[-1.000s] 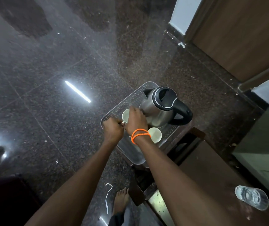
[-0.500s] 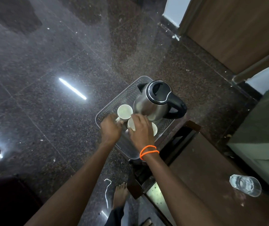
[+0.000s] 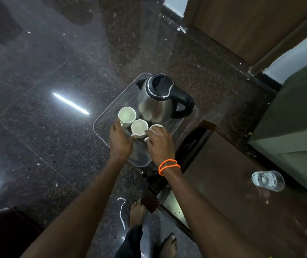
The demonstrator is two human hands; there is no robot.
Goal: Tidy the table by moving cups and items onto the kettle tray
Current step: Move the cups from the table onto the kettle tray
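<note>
White ceramic, three cups in a row on the clear plastic tray (image 3: 110, 112), counting from the left: the first cup (image 3: 127, 115), round and upright; the middle cup (image 3: 139, 127), touching it; the third cup (image 3: 156, 128), mostly under fingers. Left hand (image 3: 120, 141) lies over the tray's near side, fingertips against the first cup's wall and the thumb by the middle cup's handle; whether it grips anything, I can't tell. Right hand (image 3: 160, 144), with two orange bands (image 3: 169, 166) at the wrist, curls its fingers over the third cup's rim. Behind the cups stands one kettle (image 3: 156, 101), brushed steel, bulbous, with a black lid and handle. The tray is rectangular with rounded corners and a dotted texture. Far right, one clear drinking glass (image 3: 268, 180) sits upright on the dark brown counter (image 3: 232, 211), well apart from the tray.
</note>
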